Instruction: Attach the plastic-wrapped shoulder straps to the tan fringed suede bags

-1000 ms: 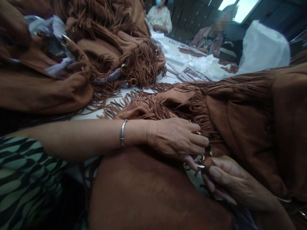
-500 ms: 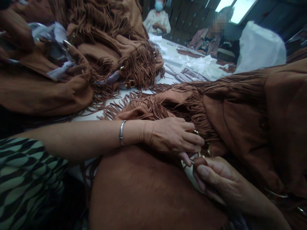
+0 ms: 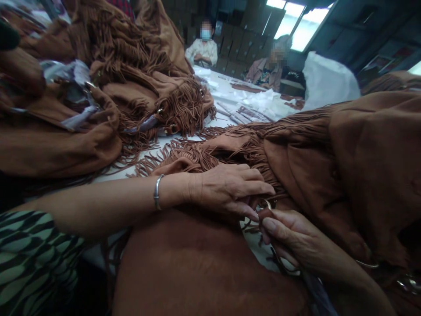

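Note:
My right hand (image 3: 292, 232) is closed in a pinch on a brown leather bag strap (image 3: 265, 214), whose end loops by a gold metal ring (image 3: 265, 204). From the left, my left hand (image 3: 230, 188) reaches over the ring. Its thumb presses at the strap end and its fingers are bent above, partly hiding the ring. Both hands meet above a brown suede bag (image 3: 197, 263), which lies close in front of me. Pale plastic wrapping (image 3: 317, 292) hangs below my right hand.
Fringed brown bags (image 3: 148, 74) are heaped at the left, another fringed bag (image 3: 302, 153) at the right. Someone's hand (image 3: 24, 72) shows at the left edge. Two people sit across the white table (image 3: 226, 94), near a white plastic bag (image 3: 329, 83).
The view has tilted up and shifted right. My left fingers have lifted and straightened a little, baring more of the gold ring. My right hand keeps its pinch on the strap.

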A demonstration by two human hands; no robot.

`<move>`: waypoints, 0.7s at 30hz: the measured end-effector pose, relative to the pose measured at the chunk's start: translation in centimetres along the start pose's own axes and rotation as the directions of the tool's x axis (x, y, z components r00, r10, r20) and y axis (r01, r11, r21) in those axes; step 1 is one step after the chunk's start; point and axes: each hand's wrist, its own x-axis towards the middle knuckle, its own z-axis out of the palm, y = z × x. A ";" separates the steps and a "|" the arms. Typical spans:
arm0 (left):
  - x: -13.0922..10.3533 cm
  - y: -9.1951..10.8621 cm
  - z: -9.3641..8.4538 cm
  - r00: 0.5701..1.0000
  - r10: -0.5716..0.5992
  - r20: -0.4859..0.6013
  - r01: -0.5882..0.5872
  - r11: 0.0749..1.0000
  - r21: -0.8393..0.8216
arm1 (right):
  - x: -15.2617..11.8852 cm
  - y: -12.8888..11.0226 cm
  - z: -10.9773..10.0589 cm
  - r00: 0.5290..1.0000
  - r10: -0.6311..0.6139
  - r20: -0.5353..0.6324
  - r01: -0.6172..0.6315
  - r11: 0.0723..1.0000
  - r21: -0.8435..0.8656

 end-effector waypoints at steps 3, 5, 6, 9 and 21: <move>0.1 0.3 -0.4 0.999 -0.049 0.001 0.049 0.997 -0.057 | -0.1 0.0 -0.1 1.000 -0.030 0.002 0.030 1.000 -0.002; 0.2 0.5 -0.5 0.998 -0.057 0.004 0.057 0.996 -0.073 | -0.1 -0.1 -0.1 0.999 -0.045 -0.002 0.045 0.999 0.010; 0.2 0.6 -0.4 0.999 -0.054 0.000 0.053 0.995 -0.080 | -0.1 0.0 -0.1 0.999 -0.046 -0.005 0.046 0.999 0.022; 0.3 0.6 0.0 0.999 -0.043 -0.032 0.040 0.995 -0.094 | 0.0 0.2 -0.3 0.998 -0.059 0.032 0.057 0.996 0.064; 0.9 1.6 -0.1 0.989 -0.089 0.116 0.051 0.952 0.301 | 1.3 0.0 -0.5 0.994 -0.008 -0.108 -0.009 0.987 -0.161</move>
